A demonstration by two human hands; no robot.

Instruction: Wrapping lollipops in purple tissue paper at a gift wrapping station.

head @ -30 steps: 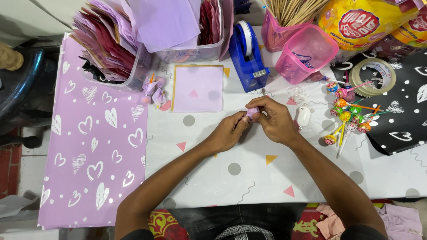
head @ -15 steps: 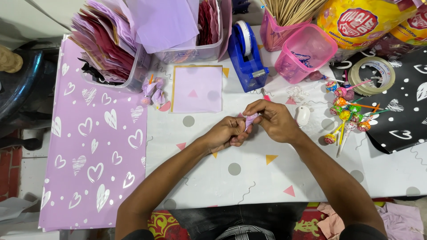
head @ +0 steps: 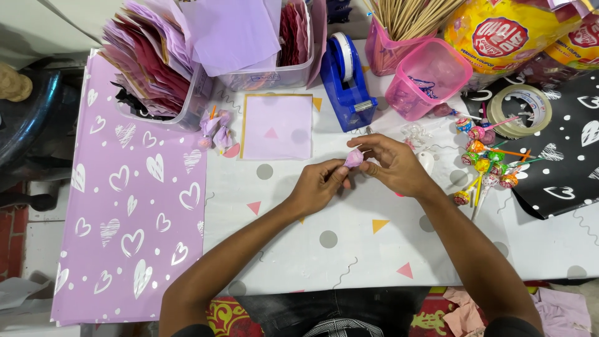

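Fingertips of the left hand (head: 318, 187) and right hand (head: 393, 165) pinch closed on a small lilac-wrapped lollipop (head: 354, 158) above the table's (head: 349, 249) middle. Beyond lie a lilac paper square (head: 277, 126), blue tape dispenser (head: 344, 78), loose lollipops (head: 486, 165) rightward.

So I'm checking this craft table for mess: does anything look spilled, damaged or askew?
Nothing looks spilled or broken. The lollipops lie in a loose heap right of the right hand, sticks pointing different ways. Both hands, left hand too, hold a small pink wrapped piece. The tape dispenser stands upright.
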